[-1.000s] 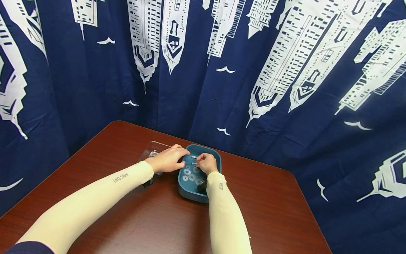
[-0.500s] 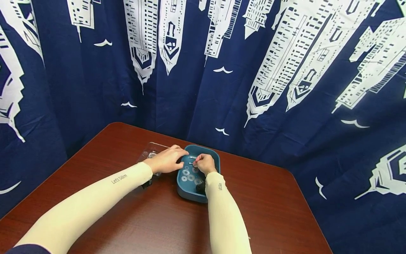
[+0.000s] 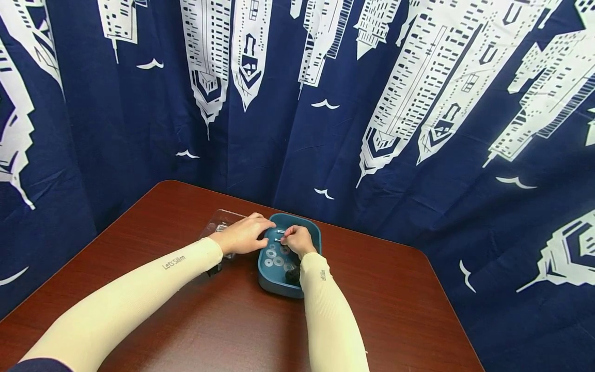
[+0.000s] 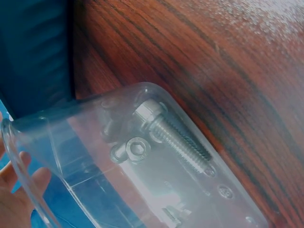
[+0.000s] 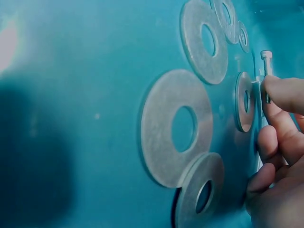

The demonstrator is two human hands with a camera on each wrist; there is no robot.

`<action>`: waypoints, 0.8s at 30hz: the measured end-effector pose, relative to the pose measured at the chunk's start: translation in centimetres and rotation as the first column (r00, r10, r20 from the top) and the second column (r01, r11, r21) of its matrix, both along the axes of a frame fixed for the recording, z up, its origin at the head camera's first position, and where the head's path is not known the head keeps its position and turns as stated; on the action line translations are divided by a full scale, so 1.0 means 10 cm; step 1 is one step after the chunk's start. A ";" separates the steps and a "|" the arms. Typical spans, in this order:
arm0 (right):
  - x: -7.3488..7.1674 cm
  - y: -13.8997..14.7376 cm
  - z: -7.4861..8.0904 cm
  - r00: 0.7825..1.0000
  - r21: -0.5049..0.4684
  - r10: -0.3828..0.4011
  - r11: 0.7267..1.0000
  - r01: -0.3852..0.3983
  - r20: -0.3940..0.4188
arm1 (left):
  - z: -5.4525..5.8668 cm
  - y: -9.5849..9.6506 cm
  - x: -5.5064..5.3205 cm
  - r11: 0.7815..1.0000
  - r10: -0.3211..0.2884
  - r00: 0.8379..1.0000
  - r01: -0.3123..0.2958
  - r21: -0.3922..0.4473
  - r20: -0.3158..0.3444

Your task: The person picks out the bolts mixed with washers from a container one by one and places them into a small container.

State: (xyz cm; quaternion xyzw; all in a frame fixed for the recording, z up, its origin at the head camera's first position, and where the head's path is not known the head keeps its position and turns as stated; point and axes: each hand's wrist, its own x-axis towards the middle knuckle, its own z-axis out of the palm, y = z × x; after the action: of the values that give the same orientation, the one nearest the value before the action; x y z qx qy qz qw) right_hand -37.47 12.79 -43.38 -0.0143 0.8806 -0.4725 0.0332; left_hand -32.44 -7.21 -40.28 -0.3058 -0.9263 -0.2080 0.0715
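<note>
A blue tray (image 3: 271, 288) stands on the table with several flat metal washers (image 5: 161, 142) lying on its floor. Inside it, my right hand (image 3: 299, 241) pinches a small socket-head bolt (image 5: 266, 61) between thumb and fingertips, head up in the right wrist view. Another bolt (image 3: 281, 231) lies just beyond those fingers. My left hand (image 3: 243, 235) is at the tray's left rim, fingers extended and thumb apart, with nothing gripped. Beneath that hand and partly hidden by it sits a clear plastic box (image 4: 109, 185) containing larger socket-head bolts (image 4: 173, 137).
The brown wooden table (image 3: 209, 320) extends around the tray and the box. Behind it hangs a dark blue curtain (image 3: 288, 144) printed with white buildings. The black wrist camera (image 3: 293, 276) on my right arm reaches over the tray's near end.
My right fingers have shifted slightly within the tray along with the small bolt. The left hand stays at the rim. The head view has drifted a little.
</note>
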 end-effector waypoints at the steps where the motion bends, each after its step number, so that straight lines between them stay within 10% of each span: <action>1: 0.00 0.00 0.00 1.000 -0.003 0.002 1.000 -0.002 -0.001 | 0.00 0.00 0.00 1.000 0.001 1.000 -0.001 -0.002 0.000; 24: -0.03 0.01 0.13 0.998 -0.077 0.042 0.996 -0.044 -0.039 | 0.07 -0.01 0.04 1.000 -0.010 1.000 0.010 -0.016 -0.009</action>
State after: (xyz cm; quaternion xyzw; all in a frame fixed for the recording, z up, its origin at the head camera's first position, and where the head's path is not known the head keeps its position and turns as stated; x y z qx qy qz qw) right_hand -37.73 12.94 -42.05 -0.0434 0.8614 -0.5053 0.0262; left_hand -32.08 -7.26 -39.55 -0.3121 -0.9261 -0.1994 0.0723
